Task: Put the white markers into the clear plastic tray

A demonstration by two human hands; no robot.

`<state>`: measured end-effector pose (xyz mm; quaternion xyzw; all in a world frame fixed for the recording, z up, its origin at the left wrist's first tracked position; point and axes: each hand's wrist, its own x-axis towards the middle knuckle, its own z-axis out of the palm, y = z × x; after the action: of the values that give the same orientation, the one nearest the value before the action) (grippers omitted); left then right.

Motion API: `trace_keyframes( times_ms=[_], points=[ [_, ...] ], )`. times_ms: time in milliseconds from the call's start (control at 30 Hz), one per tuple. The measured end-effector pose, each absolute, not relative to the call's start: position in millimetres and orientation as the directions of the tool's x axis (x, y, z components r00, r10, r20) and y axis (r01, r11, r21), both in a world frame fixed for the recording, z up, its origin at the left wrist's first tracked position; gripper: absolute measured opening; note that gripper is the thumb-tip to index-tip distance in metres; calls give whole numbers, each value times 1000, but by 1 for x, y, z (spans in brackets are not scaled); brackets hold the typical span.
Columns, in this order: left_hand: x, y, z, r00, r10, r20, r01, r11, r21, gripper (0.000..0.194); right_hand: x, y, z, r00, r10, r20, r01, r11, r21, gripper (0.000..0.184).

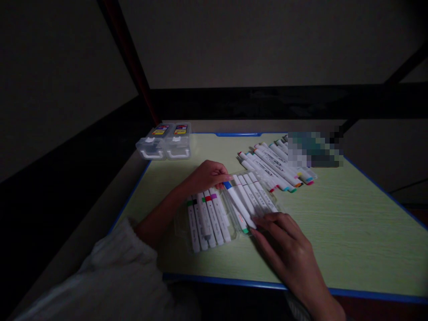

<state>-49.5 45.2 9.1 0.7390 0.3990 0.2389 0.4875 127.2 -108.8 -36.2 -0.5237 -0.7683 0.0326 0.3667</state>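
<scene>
A white marker with a blue end lies slantwise between my two hands, over the right half of an open clear plastic case. My left hand pinches its blue end. At the near white end, the thumb and fingers of my right hand close on it. Beside it in this half is a row of white markers, and a green-ended marker lies partly beneath it. The left half of the case holds several white markers with green, black, red and purple bands; a grey-ended one lies on top.
More markers with coloured ends lie spread at the back right, next to a blurred-out rectangular object. Two clear cases with white handles stand at the back left. The pale green table has a blue edge.
</scene>
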Motion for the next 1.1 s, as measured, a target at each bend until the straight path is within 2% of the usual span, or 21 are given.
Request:
trace_keyframes(
  times_ms=[267, 467, 600, 800, 933, 1100],
  points=[
    [-50, 48, 6, 523, 852, -26, 269, -137, 953, 14, 127, -110, -33, -227, 822, 522, 752, 488, -443, 21],
    [-49, 43, 14, 528, 845, -83, 304, -97, 948, 16, 128, -111, -32, -306, 790, 532, 722, 557, -411, 30],
    [-50, 43, 14, 512, 852, -112, 272, -37, 962, 13, 128, -113, -33, -284, 763, 580, 723, 568, -393, 35],
    [-51, 42, 19, 536, 836, -114, 136, 48, 989, 1, 128, -113, -30, -231, 756, 612, 759, 533, -373, 31],
    [-51, 41, 20, 506, 855, -112, 133, 51, 990, 1, 128, -114, -30, -214, 767, 605, 753, 524, -398, 36],
    [-50, 42, 18, 495, 861, -119, 157, 46, 987, 4, 128, -114, -30, -283, 740, 610, 718, 585, -377, 38]
  ],
)
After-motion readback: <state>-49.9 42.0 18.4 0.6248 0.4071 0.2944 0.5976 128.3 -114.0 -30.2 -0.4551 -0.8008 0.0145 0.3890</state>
